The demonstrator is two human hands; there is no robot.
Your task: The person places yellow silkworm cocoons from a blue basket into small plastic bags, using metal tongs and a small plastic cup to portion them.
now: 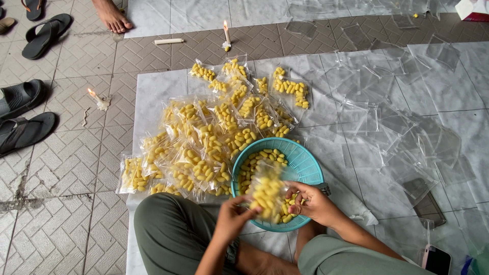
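Head view: I see the left hand (233, 216) and right hand (311, 202) both gripping one small clear bag (267, 192) of yellow pieces, held just above the near rim of the teal basket (305, 165). The left hand pinches the bag's near side, and the right holds the other side with its fingers curled; the bag is blurred, so I cannot tell whether its mouth is closed.

My worry is spillage: if the mouth is open and the bag tips, pieces could drop past the rim onto the white sheet (153, 91) or the lap below. The heap of filled bags (204, 142) lies just beyond the left hand, so a sweep of the wrist could knock it. Two lit candles (226, 33) stand well beyond the hands, with thin plastic near one; a loose empty bag (367, 91) drifting there could melt.
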